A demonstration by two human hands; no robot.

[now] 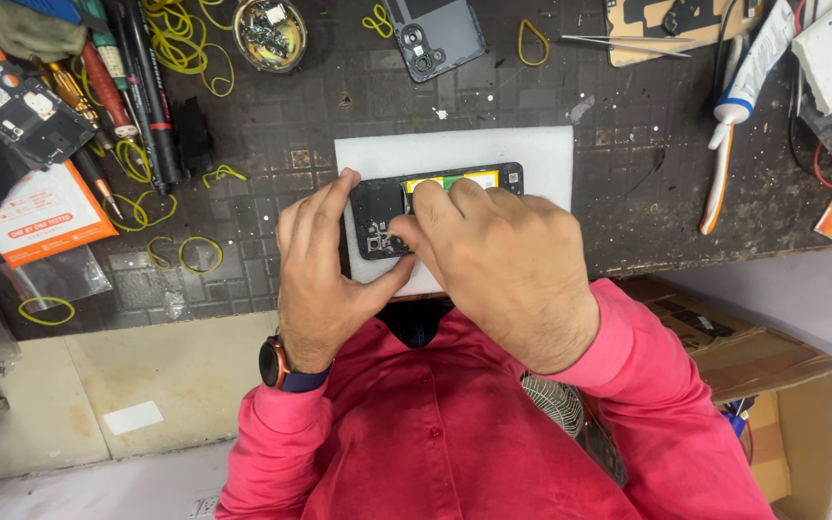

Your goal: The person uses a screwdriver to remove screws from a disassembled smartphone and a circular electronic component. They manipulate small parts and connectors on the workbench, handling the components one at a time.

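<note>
An opened black phone (382, 204) with its back cover off lies on a white foam pad (541, 154) on the dark workbench. A yellow-green strip shows along its top edge. My left hand (315, 265) steadies the phone's left end, fingers curled over its edge. Over the middle and right part of the phone lies my right hand (503, 255), its fingertips pressing on the inner parts near the camera area. Whether it holds a small tool is hidden. Both sleeves are pink, and a watch sits on my left wrist.
A phone back cover (433, 34) and a small bowl of parts (270, 34) lie at the far edge. Screwdrivers and yellow rubber bands (180, 39) lie at left, tweezers (628, 43) and a glue tube (739, 101) at right. A cardboard box (782, 385) stands at lower right.
</note>
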